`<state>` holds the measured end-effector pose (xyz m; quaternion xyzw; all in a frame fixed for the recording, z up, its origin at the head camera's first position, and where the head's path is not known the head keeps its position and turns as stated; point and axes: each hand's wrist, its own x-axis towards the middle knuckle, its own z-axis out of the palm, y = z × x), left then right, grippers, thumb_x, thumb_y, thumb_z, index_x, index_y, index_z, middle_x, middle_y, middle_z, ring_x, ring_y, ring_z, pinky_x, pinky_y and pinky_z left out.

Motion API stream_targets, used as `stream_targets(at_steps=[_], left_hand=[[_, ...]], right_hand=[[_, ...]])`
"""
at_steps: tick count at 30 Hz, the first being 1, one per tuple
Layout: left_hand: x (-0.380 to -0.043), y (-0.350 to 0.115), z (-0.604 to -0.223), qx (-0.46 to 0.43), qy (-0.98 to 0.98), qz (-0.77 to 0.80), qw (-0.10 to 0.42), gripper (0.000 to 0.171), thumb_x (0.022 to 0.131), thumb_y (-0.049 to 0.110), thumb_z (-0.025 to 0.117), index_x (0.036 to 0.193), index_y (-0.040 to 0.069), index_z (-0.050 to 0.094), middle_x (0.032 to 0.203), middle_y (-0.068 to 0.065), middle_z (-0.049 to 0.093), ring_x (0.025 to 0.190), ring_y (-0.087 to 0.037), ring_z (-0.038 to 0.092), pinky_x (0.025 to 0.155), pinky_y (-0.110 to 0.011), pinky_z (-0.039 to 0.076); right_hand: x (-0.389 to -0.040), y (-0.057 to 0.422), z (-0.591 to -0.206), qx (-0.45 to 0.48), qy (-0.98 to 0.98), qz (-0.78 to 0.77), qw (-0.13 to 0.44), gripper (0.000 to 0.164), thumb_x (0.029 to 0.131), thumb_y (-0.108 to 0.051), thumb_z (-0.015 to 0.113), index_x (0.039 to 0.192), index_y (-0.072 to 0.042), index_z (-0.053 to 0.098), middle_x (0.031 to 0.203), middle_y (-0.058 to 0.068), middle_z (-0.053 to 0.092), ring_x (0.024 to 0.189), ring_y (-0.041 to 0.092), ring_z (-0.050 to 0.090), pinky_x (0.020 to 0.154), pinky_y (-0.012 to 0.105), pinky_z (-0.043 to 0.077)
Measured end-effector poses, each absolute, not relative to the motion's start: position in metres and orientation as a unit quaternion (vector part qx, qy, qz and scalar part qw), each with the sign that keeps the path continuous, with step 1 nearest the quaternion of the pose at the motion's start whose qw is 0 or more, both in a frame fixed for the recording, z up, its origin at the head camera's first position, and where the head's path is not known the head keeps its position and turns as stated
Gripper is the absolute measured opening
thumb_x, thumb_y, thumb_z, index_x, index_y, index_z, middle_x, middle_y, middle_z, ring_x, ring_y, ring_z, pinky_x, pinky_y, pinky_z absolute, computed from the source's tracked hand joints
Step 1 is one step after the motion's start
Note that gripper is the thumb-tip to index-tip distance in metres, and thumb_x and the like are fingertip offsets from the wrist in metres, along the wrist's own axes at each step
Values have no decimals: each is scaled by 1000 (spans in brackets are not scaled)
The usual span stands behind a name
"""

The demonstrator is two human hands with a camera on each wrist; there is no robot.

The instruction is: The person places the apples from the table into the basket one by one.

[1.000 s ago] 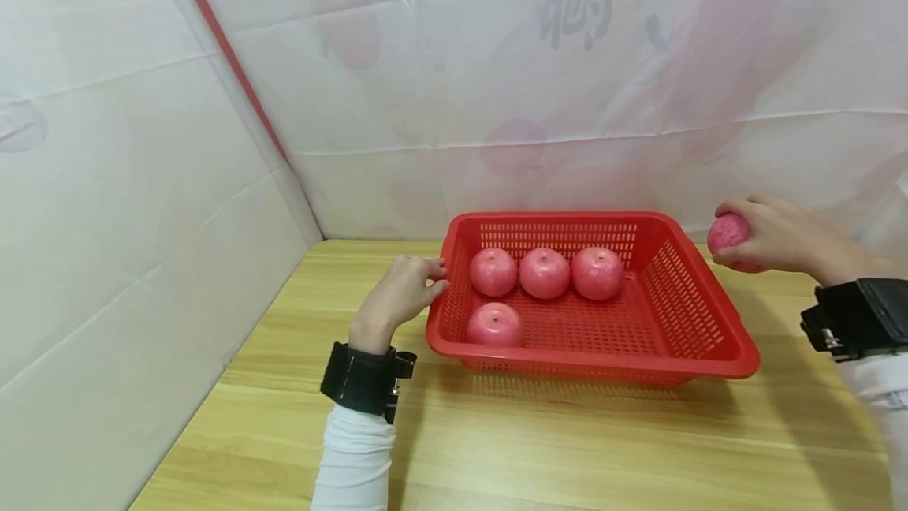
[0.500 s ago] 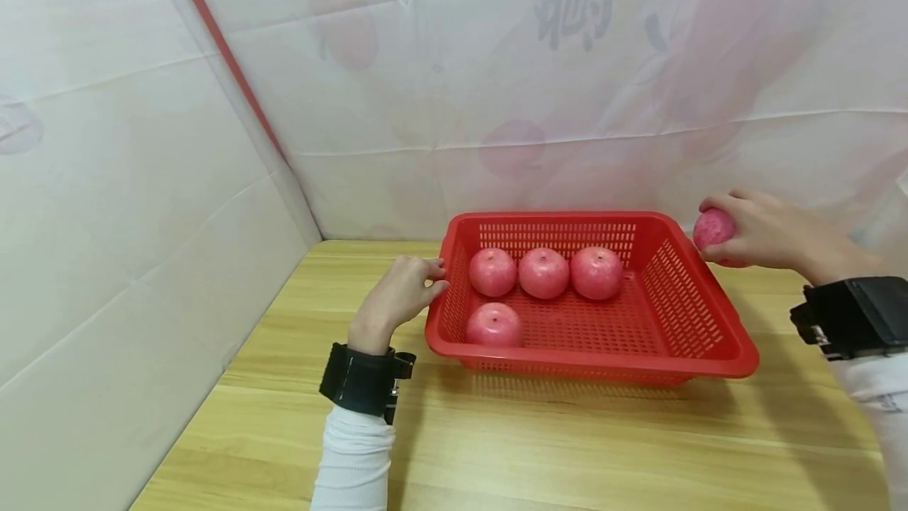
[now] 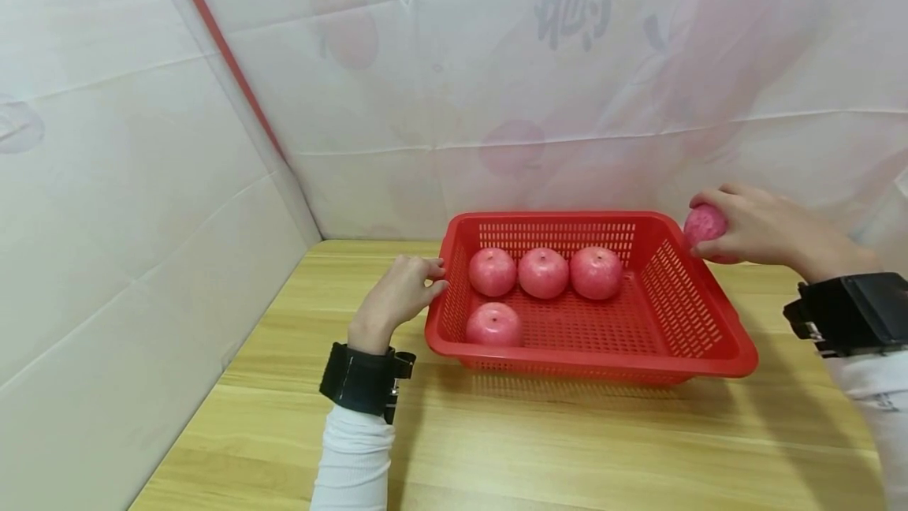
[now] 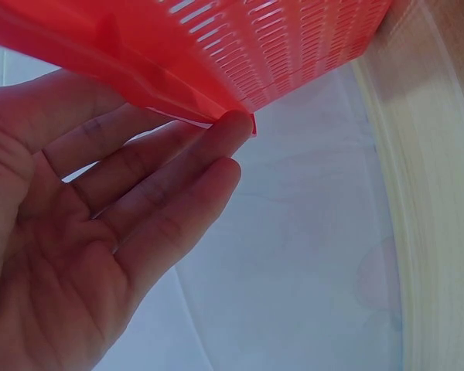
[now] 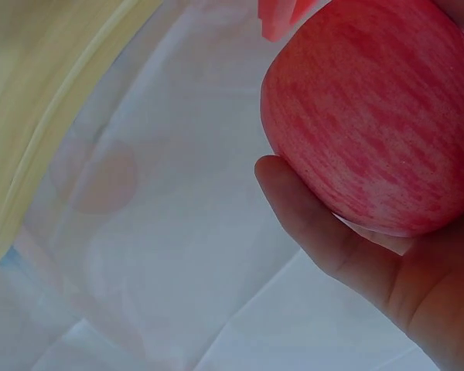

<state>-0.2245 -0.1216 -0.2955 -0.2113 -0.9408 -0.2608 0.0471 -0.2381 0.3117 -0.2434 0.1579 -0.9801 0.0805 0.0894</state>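
Fingers of the right hand (image 3: pixel 759 231) curl round a streaky pink apple (image 3: pixel 705 225), parted just as far as its girth, thumb on the near side; they hold it up by the right rim of the red basket (image 3: pixel 592 360), towards the rear corner, and I can't tell whether fruit and rim touch. At the basket's left rim the left hand (image 3: pixel 396 294) rests its fingertips, the fingers loosely extended, a gap between thumb and forefinger; inside the basket, three apples (image 3: pixel 544 274) line up near the rear wall, and a fourth apple (image 3: pixel 494 325) sits at the front left; beneath the basket is a wood-grained table (image 3: pixel 553 448), behind it a pale printed sheet (image 3: pixel 440 93).
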Motion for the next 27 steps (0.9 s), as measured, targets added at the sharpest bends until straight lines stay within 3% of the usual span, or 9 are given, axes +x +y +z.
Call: stream_targets(at_steps=[12,21,27], left_hand=[[-224,-122,-296,-212,-942,-256,51,20,86,9,63,103,3,70,112,-14,62,106,-23,57,66,-21,49],[-223,-122,-295,-209,-943,-255,46,20,86,9,63,103,2,70,114,-14,61,107,-24,57,54,-20,44],[-223,-121,-295,-207,-943,-258,45,20,86,9,62,103,3,70,114,-14,61,107,-24,57,55,-20,46]], right_hand=[[-238,302,-238,175,-979,71,80,60,68,-33,77,114,-4,53,109,22,49,87,33,52,60,42,45],[-233,292,-234,179,-977,79,81,58,67,-34,78,113,-7,55,106,19,50,87,31,50,60,39,44],[-236,285,-233,192,-973,83,98,60,65,-34,78,112,-7,55,108,21,51,90,33,50,64,46,44]])
